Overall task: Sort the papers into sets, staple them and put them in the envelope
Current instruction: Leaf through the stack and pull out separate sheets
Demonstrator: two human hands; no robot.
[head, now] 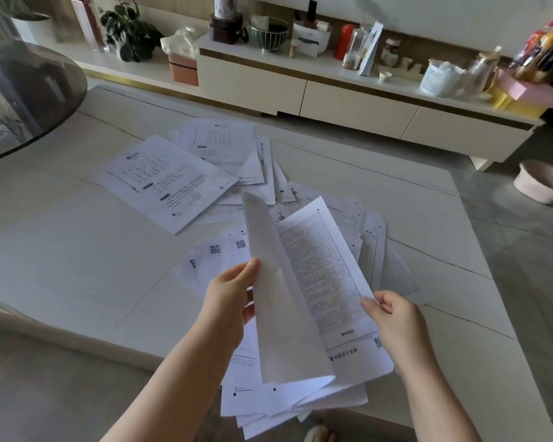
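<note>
Printed white papers lie scattered over the pale table [61, 250]. One loose group [173, 180] sits at the middle left, and another spreads behind my hands at the right [374, 247]. My left hand [230, 298] pinches a blank-backed sheet [278, 298] and lifts it upright like a turned page. My right hand [396, 317] grips the right edge of a densely printed sheet [326, 275] on top of a stack [284, 400] that overhangs the table's front edge. No stapler or envelope is in view.
A round glass tabletop [29, 90] juts in at the far left. A long low cabinet [332, 97] crowded with jars, baskets and plants runs along the back. A pink basin [543, 183] sits on the tiled floor at the right.
</note>
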